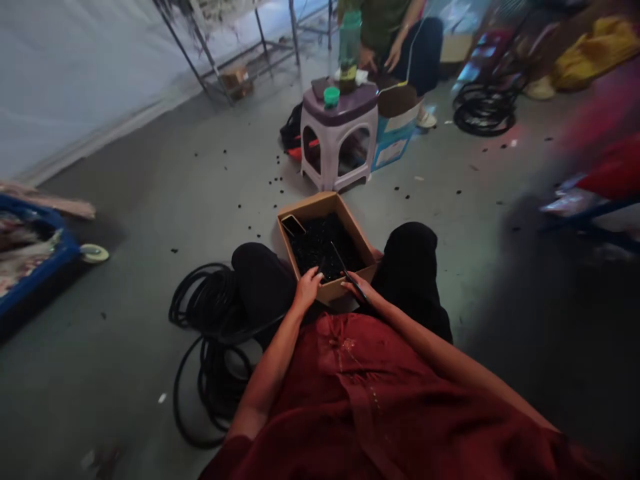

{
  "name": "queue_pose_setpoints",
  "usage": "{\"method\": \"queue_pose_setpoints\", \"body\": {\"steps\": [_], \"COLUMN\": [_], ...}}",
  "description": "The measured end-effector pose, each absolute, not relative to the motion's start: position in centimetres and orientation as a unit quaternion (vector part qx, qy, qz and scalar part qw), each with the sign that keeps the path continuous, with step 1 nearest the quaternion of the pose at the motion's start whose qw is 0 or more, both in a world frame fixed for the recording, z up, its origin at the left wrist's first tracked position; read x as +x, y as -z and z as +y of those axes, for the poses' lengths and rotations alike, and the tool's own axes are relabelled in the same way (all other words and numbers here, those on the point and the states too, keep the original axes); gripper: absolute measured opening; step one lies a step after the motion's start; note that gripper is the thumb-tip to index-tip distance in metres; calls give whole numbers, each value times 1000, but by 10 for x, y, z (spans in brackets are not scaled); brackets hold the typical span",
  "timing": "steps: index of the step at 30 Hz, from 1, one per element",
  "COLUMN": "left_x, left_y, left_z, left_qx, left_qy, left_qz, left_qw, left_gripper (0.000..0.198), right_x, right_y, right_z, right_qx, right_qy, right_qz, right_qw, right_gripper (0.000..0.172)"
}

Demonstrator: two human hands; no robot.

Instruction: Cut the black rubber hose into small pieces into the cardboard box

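Observation:
An open cardboard box (355, 232) filled with small black pieces (320, 243) sits between my knees. My left hand (309, 287) is over its near edge, fingers pinched on a dark end that looks like black tubing. A strand of that tubing (260, 329) runs from coils at my left knee and disappears under my forearm. My right hand (359, 287) is closed on scissors (341, 259), whose thin dark blade points up over the box. The handles are mostly hidden by the fingers. A dark rectangular object with a pale rim (293, 225) leans in the box's far left corner.
Black coils (205, 300) lie left of my leg. Beyond the box stands a plastic stool (340, 110) with a bottle (349, 50) and green cap (331, 97). A person (395, 40) sits behind it. A blue cart (40, 267) is at left; black bits dot the floor.

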State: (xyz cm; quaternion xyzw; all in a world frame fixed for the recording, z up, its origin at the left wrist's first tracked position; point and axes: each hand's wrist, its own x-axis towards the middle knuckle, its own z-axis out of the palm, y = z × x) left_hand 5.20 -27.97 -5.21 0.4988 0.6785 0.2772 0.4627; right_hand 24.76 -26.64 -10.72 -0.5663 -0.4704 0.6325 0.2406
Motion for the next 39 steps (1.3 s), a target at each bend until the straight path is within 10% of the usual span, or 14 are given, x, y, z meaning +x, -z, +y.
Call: {"method": "queue_pose_setpoints", "body": {"steps": [39], "left_x": [73], "left_y": [73], "left_z": [-273], "left_qx": [529], "left_qy": [-252], "left_qz": [667], "left_qw": [461], "left_gripper": [40], "right_x": [270], "right_y": [92], "right_z": [-286], "right_qx": [-527], "right_qy": [-509], "right_qz": [-664], "right_qw": [151], "right_gripper": [55]}}
